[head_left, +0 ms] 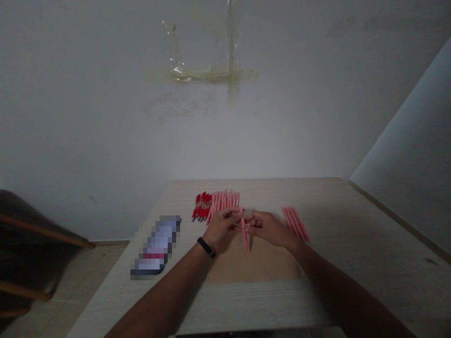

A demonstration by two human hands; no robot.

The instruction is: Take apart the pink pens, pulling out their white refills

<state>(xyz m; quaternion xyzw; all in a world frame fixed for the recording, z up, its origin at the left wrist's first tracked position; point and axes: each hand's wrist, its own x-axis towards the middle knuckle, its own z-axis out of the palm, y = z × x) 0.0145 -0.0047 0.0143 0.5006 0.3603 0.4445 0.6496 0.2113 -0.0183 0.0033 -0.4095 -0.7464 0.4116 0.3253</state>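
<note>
My left hand [222, 227] and my right hand [268, 228] meet over the middle of a light wooden table [352, 244]. Both hands pinch a single pink pen barrel [244, 234], which points toward me between them. Behind my left hand lies a row of several pink pen barrels [225, 201]. To its left is a small heap of red pen parts [202, 206]. A second group of pink barrels [295, 223] lies just right of my right hand. A black band sits on my left wrist.
A brown paper sheet [253, 267] lies on the table under my hands. A blurred flat object [157, 246] rests at the table's left edge. A dark wooden chair [24, 253] stands on the left. The wall carries old tape marks [211, 70].
</note>
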